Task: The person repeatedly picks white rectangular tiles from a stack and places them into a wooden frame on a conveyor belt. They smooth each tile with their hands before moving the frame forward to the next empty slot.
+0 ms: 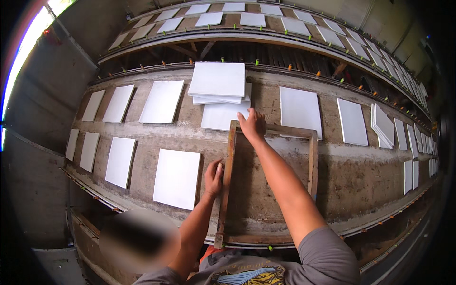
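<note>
A rectangular wooden frame (227, 190) lies over the long brown table in front of me, its near end by my body. The brown table surface shows inside it; whether mesh is stretched across cannot be made out. My left hand (214, 176) is closed on the frame's left bar, about midway along. Reaching across the frame, my right hand (252, 124) grips the far bar near its left corner. Just beyond my right hand is a stack of white rectangular sheets (217, 80), its lower pieces set askew. One white sheet (176, 178) lies flat to the left of my left hand.
More white sheets (162, 101) lie in rows along the table (351, 175), with a small pile (382, 126) at the right. Behind runs a second table (232, 20) with more sheets. Small orange and green pegs (257, 61) line the table edges. A grey wall (38, 95) stands left.
</note>
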### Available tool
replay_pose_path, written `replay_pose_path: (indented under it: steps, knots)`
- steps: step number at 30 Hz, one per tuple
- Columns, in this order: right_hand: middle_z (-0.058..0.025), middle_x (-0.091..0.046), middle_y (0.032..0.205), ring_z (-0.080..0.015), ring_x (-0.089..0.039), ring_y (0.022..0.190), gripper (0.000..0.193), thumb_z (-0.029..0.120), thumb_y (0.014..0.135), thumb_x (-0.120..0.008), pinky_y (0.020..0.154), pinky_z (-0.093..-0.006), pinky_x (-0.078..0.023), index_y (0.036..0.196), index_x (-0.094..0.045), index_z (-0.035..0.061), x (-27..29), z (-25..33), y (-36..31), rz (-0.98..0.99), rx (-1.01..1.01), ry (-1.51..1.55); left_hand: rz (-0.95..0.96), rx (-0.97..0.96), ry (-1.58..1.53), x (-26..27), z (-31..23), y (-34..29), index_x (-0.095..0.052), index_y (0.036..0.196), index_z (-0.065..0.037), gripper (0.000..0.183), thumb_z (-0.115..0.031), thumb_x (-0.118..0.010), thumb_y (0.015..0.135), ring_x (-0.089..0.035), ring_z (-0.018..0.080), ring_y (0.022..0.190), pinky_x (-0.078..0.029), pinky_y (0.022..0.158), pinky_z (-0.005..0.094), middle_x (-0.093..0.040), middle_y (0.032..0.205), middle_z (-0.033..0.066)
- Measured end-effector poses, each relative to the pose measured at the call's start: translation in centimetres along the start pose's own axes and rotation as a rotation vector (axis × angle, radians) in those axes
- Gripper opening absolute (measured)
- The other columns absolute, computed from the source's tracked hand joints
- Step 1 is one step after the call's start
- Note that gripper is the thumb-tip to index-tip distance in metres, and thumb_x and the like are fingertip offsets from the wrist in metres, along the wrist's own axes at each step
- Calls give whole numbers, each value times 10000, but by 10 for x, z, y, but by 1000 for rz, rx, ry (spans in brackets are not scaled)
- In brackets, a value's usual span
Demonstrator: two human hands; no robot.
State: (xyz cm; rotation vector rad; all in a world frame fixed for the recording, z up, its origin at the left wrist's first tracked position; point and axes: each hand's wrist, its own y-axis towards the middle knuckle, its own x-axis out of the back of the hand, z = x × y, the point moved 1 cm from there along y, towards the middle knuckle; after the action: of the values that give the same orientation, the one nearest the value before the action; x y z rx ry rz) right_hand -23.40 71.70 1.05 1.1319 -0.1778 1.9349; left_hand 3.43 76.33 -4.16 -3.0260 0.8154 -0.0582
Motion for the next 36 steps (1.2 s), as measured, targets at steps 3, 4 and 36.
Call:
replay_pose_path:
  steps: [3, 4, 36]
  knots:
    - [-236, -644, 1295, -451, -564, 1247, 681, 587, 914, -640, 1052, -556, -424, 1328, -546, 54, -24, 25, 46, 73, -254, -77, -18, -137, 99, 5, 10, 1, -659, 1216, 22, 359, -250, -585, 993, -669, 305, 1082, -498, 967, 381, -677, 1148, 189]
    - [-249, -609, 1353, -463, -525, 1299, 715, 607, 919, -626, 1082, -567, -398, 1356, -524, 49, -35, 25, 62, 80, -340, -88, -26, -90, 40, 3, 8, 1, -653, 1218, 21, 352, -237, -596, 986, -675, 288, 1058, -509, 958, 372, -674, 1123, 180]
    - [-43, -687, 1033, -156, -607, 953, 237, 243, 1029, -623, 850, -325, -494, 1138, -677, 41, 164, -83, -22, -262, -318, 802, 197, 199, -761, 16, -56, 21, -435, 1509, -52, 882, -759, -262, 1010, -616, 267, 1111, -465, 991, 426, -607, 1330, 151]
